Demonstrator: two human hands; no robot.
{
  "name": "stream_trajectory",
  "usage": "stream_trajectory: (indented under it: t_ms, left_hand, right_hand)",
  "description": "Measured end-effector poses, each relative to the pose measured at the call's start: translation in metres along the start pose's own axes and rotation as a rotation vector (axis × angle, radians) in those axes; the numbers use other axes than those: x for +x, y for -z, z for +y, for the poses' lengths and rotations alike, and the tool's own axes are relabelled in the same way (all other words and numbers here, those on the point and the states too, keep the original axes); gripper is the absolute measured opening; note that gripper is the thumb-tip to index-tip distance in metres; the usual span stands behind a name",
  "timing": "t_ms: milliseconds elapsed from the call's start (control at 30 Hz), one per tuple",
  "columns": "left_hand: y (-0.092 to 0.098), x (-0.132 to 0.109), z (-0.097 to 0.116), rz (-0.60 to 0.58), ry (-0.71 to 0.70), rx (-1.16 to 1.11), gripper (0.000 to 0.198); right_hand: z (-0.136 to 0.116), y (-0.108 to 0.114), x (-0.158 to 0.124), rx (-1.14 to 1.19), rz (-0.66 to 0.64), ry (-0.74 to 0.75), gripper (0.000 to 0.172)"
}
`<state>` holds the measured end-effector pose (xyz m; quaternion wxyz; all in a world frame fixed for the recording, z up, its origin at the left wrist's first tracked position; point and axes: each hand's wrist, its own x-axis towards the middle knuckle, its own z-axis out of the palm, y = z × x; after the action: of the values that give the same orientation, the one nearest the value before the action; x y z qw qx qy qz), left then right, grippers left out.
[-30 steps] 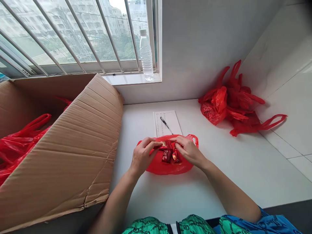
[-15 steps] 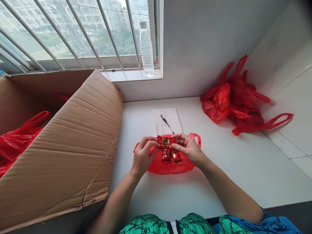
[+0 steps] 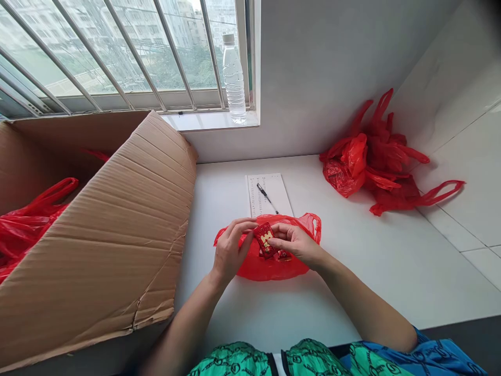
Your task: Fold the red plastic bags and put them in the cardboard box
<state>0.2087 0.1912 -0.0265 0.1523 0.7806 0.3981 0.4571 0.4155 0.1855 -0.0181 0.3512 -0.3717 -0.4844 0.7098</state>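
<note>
A small red candy packet (image 3: pixel 264 238) with a gold figure on it is held tilted above a red plastic bag (image 3: pixel 274 272). My right hand (image 3: pixel 298 244) pinches its right side between thumb and fingers. At its left edge is my left hand (image 3: pixel 231 246), thumb and fingers apart; it may just touch the wrapper. Beneath, partly covered by the held packet and my right hand, another red packet (image 3: pixel 284 255) lies on the spread bag.
Behind the bag lie a white notebook (image 3: pixel 277 190) and a black pen (image 3: pixel 266 197). A large cardboard box (image 3: pixel 129 224) with red bags inside stands at left. Red plastic bags (image 3: pixel 376 151) are heaped at the back right. A water bottle (image 3: pixel 234 81) stands on the windowsill (image 3: pixel 188 121).
The packet was held level between both hands; now it is turned steeply, showing its gold figure, with my right hand gripping it. My left fingers have come off or loosened. The view shifted slightly.
</note>
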Motion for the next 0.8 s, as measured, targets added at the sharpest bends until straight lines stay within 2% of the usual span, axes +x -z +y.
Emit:
stream_trajectory:
  t_ms: [100, 200, 267, 400, 600, 800]
  left_hand:
    - [0.000, -0.001, 0.001, -0.028, 0.139, -0.048, 0.014]
    - [-0.001, -0.001, 0.002, -0.186, 0.205, -0.021, 0.020]
    - [-0.002, 0.000, 0.004, -0.247, 0.230, -0.076, 0.019]
    - [0.000, 0.002, 0.008, -0.265, 0.308, -0.289, 0.024]
    - [0.008, 0.003, 0.013, -0.371, 0.357, -0.406, 0.027]
    - [0.008, 0.002, 0.013, -0.367, 0.379, -0.626, 0.025]
  right_hand:
    - [0.005, -0.004, 0.004, 0.094, 0.115, 0.074, 0.043]
    - [0.011, -0.008, 0.008, 0.197, 0.189, 0.120, 0.043]
    - [0.012, -0.009, 0.009, 0.206, 0.176, 0.112, 0.041]
    - [0.009, -0.007, 0.006, 0.141, 0.154, 0.088, 0.034]
    - [0.004, 0.000, 0.001, 0.078, 0.152, 0.114, 0.030]
    - [0.008, 0.001, 0.001, 0.182, 0.104, 0.082, 0.031]
